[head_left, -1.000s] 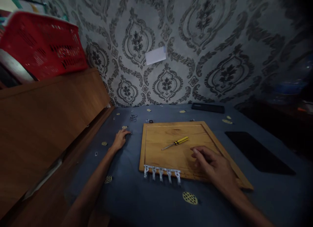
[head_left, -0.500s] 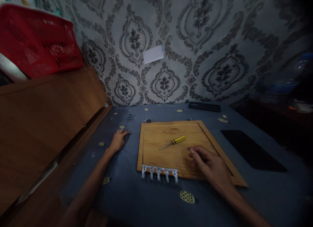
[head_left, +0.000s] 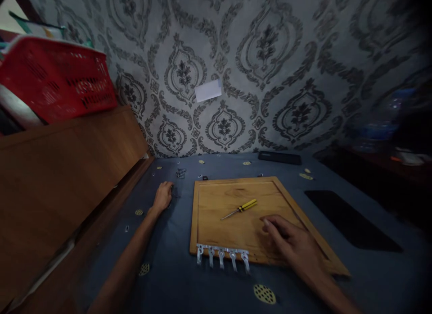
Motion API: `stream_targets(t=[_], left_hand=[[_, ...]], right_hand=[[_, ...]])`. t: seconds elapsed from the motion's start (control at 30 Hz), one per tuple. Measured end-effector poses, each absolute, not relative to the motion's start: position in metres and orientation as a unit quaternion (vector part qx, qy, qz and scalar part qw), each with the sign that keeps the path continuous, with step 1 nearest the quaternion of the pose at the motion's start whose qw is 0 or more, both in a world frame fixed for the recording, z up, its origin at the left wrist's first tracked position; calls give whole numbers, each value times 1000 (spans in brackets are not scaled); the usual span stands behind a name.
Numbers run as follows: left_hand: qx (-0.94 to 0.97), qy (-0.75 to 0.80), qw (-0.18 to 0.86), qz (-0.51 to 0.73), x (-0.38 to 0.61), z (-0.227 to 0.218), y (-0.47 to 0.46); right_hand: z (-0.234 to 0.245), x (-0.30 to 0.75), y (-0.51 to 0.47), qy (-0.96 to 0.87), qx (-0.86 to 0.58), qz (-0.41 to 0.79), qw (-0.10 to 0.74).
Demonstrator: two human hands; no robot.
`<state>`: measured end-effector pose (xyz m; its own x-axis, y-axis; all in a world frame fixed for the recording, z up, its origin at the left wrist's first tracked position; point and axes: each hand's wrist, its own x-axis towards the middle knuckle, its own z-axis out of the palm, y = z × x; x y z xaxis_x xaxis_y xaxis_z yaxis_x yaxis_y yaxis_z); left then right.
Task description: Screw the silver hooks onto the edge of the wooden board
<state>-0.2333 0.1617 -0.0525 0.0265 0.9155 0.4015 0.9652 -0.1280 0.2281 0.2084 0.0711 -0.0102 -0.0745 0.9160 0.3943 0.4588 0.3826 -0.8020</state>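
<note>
Resting on the board (head_left: 216, 217), the right hand (head_left: 292, 244) lies loosely open and empty, near the screwdriver (head_left: 241, 207) at the board's middle. The left hand (head_left: 163, 197) sits on the blue worktop (head_left: 182, 282) left of the board, fingers curled down; its grip cannot be told.

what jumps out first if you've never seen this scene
A wooden board lies on the blue cloth, a yellow-handled screwdriver on it, the right hand resting on its near right part. Metal pieces line its near edge, the left hand rests on the cloth beside it, and a red basket sits upper left.
</note>
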Motion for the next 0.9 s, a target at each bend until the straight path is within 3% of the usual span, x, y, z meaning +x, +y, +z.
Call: stream_targets(t=[0.3, 0.9], left_hand=[[-665, -710, 52, -225, -227, -42, 217], [-637, -755, 38, -150, -218, -31, 219]], right_hand=[[-14, 212, 73, -689, -499, 236, 469], [-17, 213, 74, -696, -493, 247, 460]])
